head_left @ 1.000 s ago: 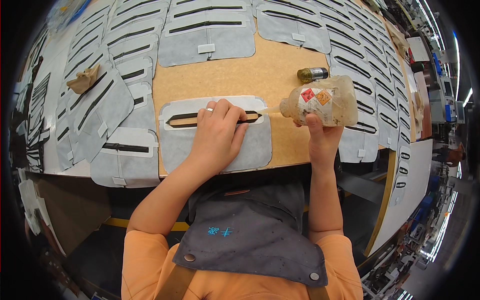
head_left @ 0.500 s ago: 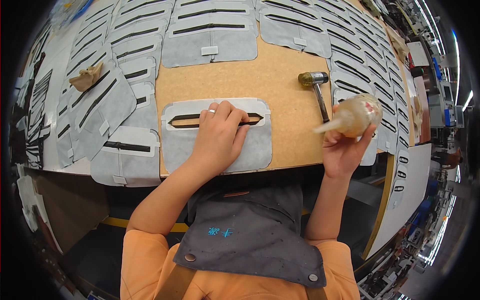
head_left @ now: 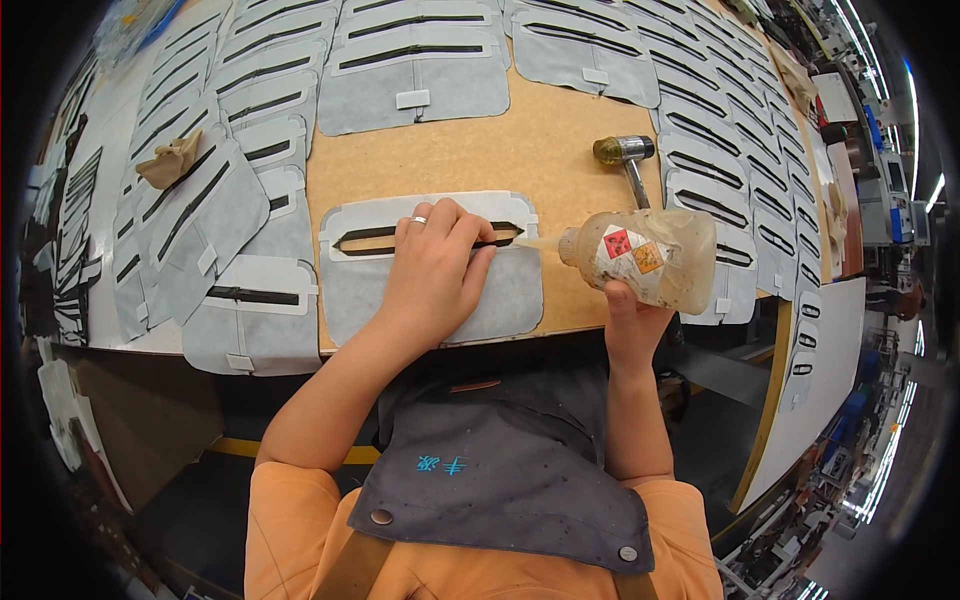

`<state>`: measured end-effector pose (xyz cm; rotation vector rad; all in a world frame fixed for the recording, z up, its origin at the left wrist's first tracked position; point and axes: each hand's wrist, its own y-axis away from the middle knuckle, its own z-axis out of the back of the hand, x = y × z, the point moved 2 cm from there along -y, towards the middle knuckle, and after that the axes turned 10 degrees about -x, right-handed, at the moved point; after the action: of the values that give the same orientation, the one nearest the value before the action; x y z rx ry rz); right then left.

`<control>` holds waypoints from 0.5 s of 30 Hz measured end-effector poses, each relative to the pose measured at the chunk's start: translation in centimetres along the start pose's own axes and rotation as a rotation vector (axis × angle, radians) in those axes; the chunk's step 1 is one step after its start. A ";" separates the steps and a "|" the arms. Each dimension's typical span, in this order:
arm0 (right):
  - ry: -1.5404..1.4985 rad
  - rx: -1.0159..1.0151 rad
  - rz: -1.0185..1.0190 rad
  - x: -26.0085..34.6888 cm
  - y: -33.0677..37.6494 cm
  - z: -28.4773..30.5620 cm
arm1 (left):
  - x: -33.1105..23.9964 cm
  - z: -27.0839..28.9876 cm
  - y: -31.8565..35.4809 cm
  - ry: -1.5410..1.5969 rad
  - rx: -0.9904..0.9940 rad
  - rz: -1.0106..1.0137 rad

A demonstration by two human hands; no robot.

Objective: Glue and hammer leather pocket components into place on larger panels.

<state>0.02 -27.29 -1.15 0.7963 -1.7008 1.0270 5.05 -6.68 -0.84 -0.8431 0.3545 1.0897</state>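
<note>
A grey panel (head_left: 440, 300) lies flat in front of me, its long slot edged in black and framed by a white strip. Over the slot's middle rests my left hand (head_left: 441, 265), fingers curled, thumb and forefinger closed at the lower black edge; the fingertips are partly hidden. My right hand (head_left: 638, 325) grips a translucent, cloudy squeeze bottle (head_left: 685, 265) with red and orange labels. The bottle is tipped sideways, and its thin nozzle (head_left: 540, 243) points left, with the tip at the right end of the slot. What comes out cannot be made out.
Behind the bottle lies a hammer (head_left: 625, 152) with a yellowish and a black face. Overlapping grey panels (head_left: 415, 95) line the back and both sides of the tan board (head_left: 450, 155). A crumpled beige cloth (head_left: 168, 160) sits on the left panels.
My right hand has brought the bottle left and down, so its nozzle now meets the slot's right end. The left hand stays at nearly the same place on the panel.
</note>
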 end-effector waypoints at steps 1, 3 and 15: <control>0.005 0.017 0.035 0.0 0.1 0.0 | 0.0 0.0 0.0 -0.006 0.003 -0.001; 0.025 0.036 0.068 0.0 -0.2 -0.1 | 0.1 0.0 0.0 -0.008 0.000 -0.004; 0.100 0.103 0.124 -0.1 -0.3 -0.1 | 0.1 0.1 0.1 -0.009 -0.002 -0.007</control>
<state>0.34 -27.28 -1.15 0.6994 -1.6389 1.2277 5.04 -6.51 -0.89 -0.8406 0.3432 1.0876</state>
